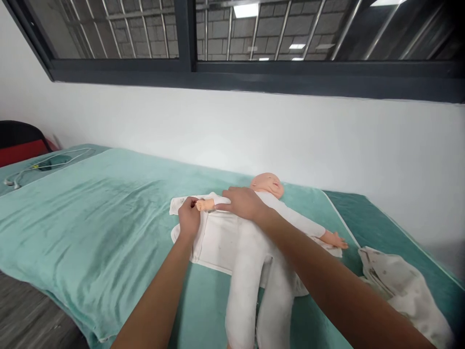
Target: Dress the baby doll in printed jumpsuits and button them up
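Note:
A baby doll with a bare head (267,184) and a white cloth body (250,247) lies on its back upon an opened white garment (218,242). My left hand (189,218) is closed at the garment's sleeve, beside the doll's small hand (205,205); exactly what its fingers pinch is partly hidden. My right hand (243,202) rests over the doll's upper arm and chest, its thumb and fingers around the white cloth arm. The doll's other arm (332,238) stretches out to the right.
A crumpled patterned white cloth (403,286) lies at the right on the green bed cover (90,218). White cables (54,162) are at the far left, near a black and red chair (22,143). A wall and barred window stand behind.

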A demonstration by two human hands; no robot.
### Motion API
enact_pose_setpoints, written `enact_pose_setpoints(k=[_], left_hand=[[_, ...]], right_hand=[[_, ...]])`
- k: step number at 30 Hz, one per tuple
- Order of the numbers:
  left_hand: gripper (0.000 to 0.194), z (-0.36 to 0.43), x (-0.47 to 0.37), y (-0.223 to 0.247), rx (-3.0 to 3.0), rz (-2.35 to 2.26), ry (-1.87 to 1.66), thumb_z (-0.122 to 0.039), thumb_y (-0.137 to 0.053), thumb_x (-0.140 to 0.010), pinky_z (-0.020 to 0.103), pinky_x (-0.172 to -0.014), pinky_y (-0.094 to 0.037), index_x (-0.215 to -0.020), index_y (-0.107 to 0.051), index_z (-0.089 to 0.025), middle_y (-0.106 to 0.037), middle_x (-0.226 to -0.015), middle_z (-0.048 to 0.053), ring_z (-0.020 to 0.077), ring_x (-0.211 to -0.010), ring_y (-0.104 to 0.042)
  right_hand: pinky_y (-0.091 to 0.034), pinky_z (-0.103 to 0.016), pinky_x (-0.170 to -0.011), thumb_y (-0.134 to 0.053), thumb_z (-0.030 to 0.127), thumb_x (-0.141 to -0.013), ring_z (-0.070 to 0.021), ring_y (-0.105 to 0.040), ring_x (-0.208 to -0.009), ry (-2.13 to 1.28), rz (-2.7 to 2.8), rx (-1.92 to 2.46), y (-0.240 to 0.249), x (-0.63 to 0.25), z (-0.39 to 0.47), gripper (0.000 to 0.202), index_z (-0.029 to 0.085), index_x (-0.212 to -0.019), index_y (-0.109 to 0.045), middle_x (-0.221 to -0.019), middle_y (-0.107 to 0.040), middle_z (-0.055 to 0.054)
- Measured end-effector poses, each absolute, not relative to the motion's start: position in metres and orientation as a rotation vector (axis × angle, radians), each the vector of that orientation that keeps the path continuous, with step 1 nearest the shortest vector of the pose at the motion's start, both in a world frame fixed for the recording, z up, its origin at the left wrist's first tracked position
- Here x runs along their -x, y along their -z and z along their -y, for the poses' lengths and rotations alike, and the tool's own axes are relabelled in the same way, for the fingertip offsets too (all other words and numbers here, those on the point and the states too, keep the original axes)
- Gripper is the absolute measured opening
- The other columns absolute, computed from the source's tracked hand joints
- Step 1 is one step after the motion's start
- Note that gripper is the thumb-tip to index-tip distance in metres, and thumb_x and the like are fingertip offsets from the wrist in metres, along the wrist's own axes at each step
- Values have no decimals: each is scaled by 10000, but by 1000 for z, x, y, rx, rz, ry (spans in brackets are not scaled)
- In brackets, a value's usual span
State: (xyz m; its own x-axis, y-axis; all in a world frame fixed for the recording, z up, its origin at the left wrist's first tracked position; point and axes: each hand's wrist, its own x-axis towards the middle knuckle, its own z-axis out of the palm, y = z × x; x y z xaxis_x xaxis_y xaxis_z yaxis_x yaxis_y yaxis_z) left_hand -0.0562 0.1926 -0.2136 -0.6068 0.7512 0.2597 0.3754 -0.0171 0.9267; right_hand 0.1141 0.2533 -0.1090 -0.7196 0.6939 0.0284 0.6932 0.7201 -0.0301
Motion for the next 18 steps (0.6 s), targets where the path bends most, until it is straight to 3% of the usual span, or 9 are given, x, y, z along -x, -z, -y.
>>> enact_pose_setpoints(k=[8, 14, 18], left_hand=[[203, -191, 56, 213, -1017, -1866, -1847, -372, -523, -869, 255, -681, -445, -773, -541, -194, -584, -725, -8, 142, -701, -553], [207, -183, 32, 208, -1741, -1918, -1384, -342, -461, -953, 278, -680, -389, -843, -591, -223, -643, -808, 6, 162, -737, -565], [277, -185, 33, 209, -1647, -2249, -1370, -343, -358, -1002, 310, -717, -412, -919, -593, -222, -653, -909, 43, 197, -837, -585]], right_hand=[[-387, -331, -663, -376, 672, -916, -241, -628, -791, -52, 2924, 1314, 113, -104, -255, 539, 210, -902, -653, -910, -696, -81], [-417, -378, -777, -520, 393, -912, -279, -645, -892, -46, 2882, 1316, 122, -84, -252, 258, 183, -936, -668, -985, -701, -120], [-432, -365, -838, -468, 373, -941, -263, -610, -1033, -55, 2770, 1297, 118, -93, -245, 284, 206, -1109, -625, -1136, -672, -103]])
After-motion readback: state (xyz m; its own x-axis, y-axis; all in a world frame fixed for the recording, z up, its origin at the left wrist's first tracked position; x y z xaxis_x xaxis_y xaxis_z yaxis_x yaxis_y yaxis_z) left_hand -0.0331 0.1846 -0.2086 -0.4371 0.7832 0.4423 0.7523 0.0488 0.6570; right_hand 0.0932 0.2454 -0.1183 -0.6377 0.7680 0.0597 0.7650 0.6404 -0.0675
